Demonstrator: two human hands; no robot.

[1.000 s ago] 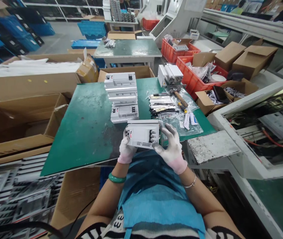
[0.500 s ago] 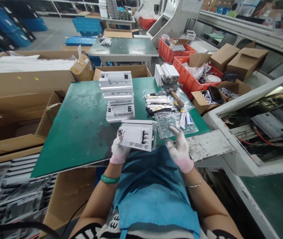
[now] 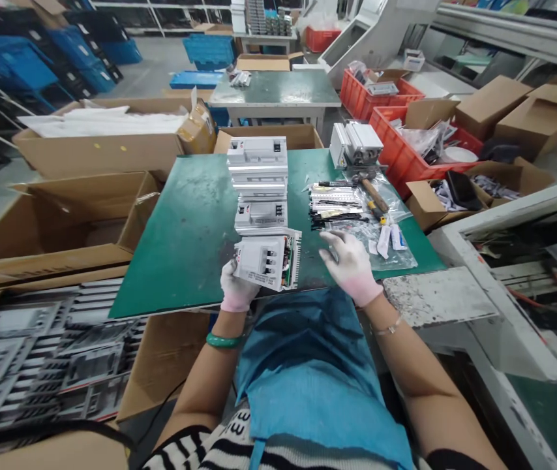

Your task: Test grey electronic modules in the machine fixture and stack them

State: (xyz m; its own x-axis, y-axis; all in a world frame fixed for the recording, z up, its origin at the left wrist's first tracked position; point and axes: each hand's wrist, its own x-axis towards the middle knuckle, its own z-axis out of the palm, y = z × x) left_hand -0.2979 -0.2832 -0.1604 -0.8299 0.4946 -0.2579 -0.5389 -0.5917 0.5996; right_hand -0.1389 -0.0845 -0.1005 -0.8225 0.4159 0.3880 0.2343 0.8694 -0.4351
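My gloved left hand (image 3: 237, 287) grips a grey electronic module (image 3: 256, 261) by its left end, near the table's front edge. The module is tilted, and its right end shows a circuit board and metal fins. My gloved right hand (image 3: 349, 264) is apart from it, fingers spread over the table, holding nothing. Just beyond the left hand stands a row of similar grey modules (image 3: 261, 214). Past the right hand lie a bundle of thin strips and cable ties (image 3: 336, 202), a black marker (image 3: 334, 184), a hammer (image 3: 374, 194) and a yellow-handled tool (image 3: 377, 211).
The green table (image 3: 171, 241) has a plastic bag (image 3: 396, 261) with small white packets at right and more modules (image 3: 355, 143) at the back right. Cardboard boxes (image 3: 58, 222) border the left, with a stack of grey housings (image 3: 24, 352) below. Red crates (image 3: 396, 163) stand at right.
The module in my left hand has turned, so its open right end with the board now shows. My right hand has moved forward over the table. The whole view has shifted to the left.
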